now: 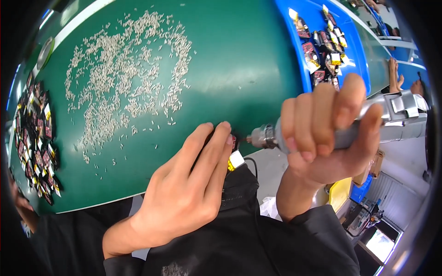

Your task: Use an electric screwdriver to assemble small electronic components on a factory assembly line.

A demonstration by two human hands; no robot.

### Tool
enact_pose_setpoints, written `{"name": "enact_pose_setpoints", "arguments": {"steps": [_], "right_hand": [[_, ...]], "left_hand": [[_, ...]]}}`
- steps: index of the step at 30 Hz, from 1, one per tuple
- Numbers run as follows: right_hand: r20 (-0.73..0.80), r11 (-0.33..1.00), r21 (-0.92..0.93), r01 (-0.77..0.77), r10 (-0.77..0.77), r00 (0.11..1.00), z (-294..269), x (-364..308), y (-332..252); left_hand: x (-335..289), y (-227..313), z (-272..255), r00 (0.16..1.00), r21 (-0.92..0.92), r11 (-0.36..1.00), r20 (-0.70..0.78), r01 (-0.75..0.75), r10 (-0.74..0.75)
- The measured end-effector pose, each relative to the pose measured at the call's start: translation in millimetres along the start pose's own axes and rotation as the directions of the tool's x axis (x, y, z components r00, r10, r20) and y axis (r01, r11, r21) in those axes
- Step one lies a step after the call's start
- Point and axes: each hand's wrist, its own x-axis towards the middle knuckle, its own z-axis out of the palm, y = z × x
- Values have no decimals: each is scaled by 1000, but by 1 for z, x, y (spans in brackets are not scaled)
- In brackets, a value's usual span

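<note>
Over the near edge of the tabletop (239, 78), a small dark part (235, 142) is mostly covered by the left hand (186, 191), whose fingers are bent over it; the thumb is hidden, so whether the part is pinched cannot be told. A grey power screwdriver (264, 136) is gripped in the curled right hand (329, 131), its tip pointed at the part; contact cannot be made out. Toward the left edge, a pile of similar parts (37, 142) is blurred by lens distortion.
</note>
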Motion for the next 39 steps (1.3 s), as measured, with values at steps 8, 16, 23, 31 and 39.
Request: {"name": "enact_pose_setpoints", "arguments": {"steps": [8, 16, 23, 31, 39], "right_hand": [[-129, 988, -13, -156, 153, 980, 30, -15, 3], [-64, 982, -11, -188, 187, 980, 41, -1, 6], [128, 969, 247, -2, -30, 991, 4, -20, -5], [-254, 893, 388, 226, -132, 958, 5, -32, 14], [-292, 886, 445, 127, 9, 956, 14, -39, 40]], "left_hand": [[-11, 18, -26, 989, -6, 995, 112, 100, -99], [-12, 8, -32, 997, -17, 1000, 67, 25, -24], [-22, -1, -31, 995, -99, 993, 65, -70, 77], [-94, -77, -110, 790, 135, 867, -496, 479, -359], [-112, -107, -117, 739, 370, 673, -534, 641, -411]]}}
